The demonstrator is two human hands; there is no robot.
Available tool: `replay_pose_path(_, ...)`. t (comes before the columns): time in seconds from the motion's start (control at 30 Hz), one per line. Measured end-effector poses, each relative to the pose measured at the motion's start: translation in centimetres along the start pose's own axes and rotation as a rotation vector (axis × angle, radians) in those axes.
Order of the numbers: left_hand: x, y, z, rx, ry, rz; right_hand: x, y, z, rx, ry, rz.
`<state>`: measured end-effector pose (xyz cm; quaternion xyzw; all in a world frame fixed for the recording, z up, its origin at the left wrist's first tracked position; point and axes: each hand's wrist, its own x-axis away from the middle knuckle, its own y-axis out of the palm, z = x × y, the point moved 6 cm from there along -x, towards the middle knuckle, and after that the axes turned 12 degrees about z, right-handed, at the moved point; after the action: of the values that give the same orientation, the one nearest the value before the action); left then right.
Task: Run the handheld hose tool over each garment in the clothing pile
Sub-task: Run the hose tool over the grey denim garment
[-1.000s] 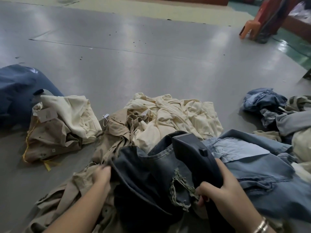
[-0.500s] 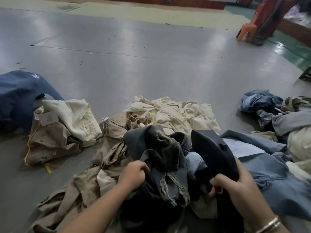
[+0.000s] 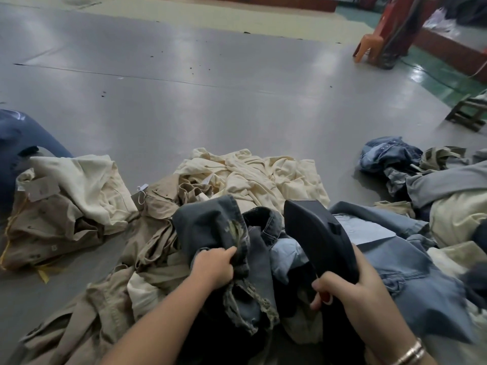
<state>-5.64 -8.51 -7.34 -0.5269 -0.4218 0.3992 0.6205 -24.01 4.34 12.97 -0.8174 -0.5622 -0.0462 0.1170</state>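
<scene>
Head view, lower middle of the frame: my left hand (image 3: 214,267) is fisted tight on a bunched fold of the dark frayed denim garment (image 3: 232,248), lifting it clear of the heap, I judge so its cloth faces the tool. My right hand (image 3: 350,288) is wrapped fully around the grip of the dark handheld hose tool (image 3: 319,233), whose flat head tilts up and away just right of the raised fold; I cannot see the hose. Under both lie the light blue denim shirt (image 3: 411,262) at right and khaki garments (image 3: 147,248) at left, with the cream shirt (image 3: 258,177) beyond. Further left sits a folded tagged stack (image 3: 68,196); another heap (image 3: 421,175) crowds the right edge. Bare grey floor (image 3: 210,106) fills the upper frame, giving open room ahead.
</scene>
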Motion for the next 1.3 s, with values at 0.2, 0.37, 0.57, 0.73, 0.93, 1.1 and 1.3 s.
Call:
replay_pose_path(0.2,5.1,0.0,-6.8,0.024,-0.351,-0.078,0.3,0.2,0.3,0.038,0.011,-0.015)
replay_pose_path(0.37,4.1,-1.6,-1.6,0.079,-0.243,0.247,1.0,0.9,0.3,0.029,-0.018,-0.030)
replay_pose_path(0.57,3.2,1.4,-2.7,0.288,-0.511,-0.069,0.3,1.0,1.2,0.049,-0.008,-0.025)
replay_pose_path(0.73,5.1,-2.4,-2.5,1.591,-0.926,-0.200,-0.4,2.1,2.0,0.039,0.026,-0.003)
replay_pose_path(0.93,9.4,-12.6,1.4,1.752,-0.468,-0.089,-0.4,5.7,1.9,0.005,-0.008,0.045)
replay_pose_path(1.1,14.0,-13.5,2.9,1.673,-0.451,-0.147,0.6,7.8,2.8,0.044,0.018,0.033)
replay_pose_path(1.3,16.0,-13.3,3.1,1.677,-0.623,-0.192,1.5,8.2,2.6,0.105,0.023,0.009)
